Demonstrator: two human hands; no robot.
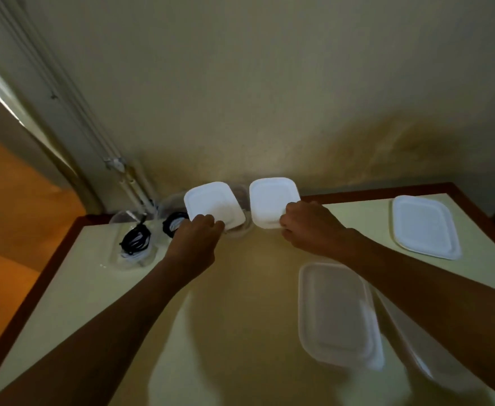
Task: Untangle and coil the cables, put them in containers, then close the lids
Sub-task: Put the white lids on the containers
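Note:
My left hand (195, 240) grips the near edge of a white lid (211, 202), held tilted over clear containers at the table's far edge. My right hand (307, 227) grips the near edge of a second white lid (272, 196). Left of my left hand, a clear open container (117, 253) holds a coiled black cable (135, 240). Another black coil (173, 222) shows in the container beside my left wrist. What lies under the two held lids is mostly hidden.
A third white lid (425, 227) lies flat at the right. A closed lidded container (337, 315) sits near my right forearm, another partly hidden beneath the arm. The pale table (240, 288) has a brown rim and abuts the wall; pipes run down the left corner.

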